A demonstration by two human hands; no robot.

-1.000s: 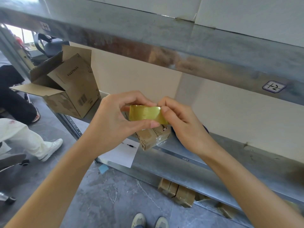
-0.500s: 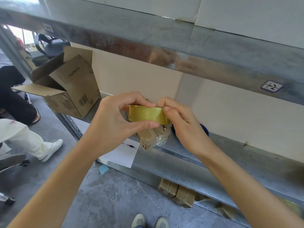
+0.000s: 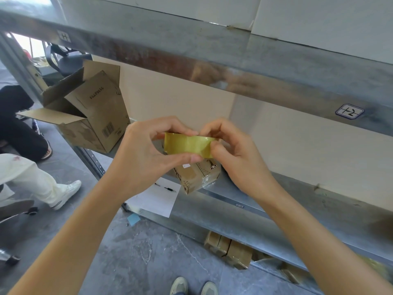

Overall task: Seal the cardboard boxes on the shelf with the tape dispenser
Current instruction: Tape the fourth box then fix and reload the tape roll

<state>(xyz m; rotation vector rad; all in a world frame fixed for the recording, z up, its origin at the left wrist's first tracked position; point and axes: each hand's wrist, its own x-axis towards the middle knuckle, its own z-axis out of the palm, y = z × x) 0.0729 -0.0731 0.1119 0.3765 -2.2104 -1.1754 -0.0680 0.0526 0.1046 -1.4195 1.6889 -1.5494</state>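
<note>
- tape strip (image 3: 188,144): in the air between both your hands, just above the small cardboard box (image 3: 196,177) at the shelf (image 3: 244,211) edge.
- left hand (image 3: 146,154) pinches its left end, thumb under, fingers on top; right hand (image 3: 238,156) pinches the right end.
- likely light, limp, sticky; folds onto itself easily. Grip only the ends, keep it taut.
- open box (image 3: 91,116) further left on the shelf, flaps up, not sealed yet.
- dispenser: can't tell where it is.

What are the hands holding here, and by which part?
A strip of yellowish tape: left hand grips its long edges, right hand pinches its right end.
</note>
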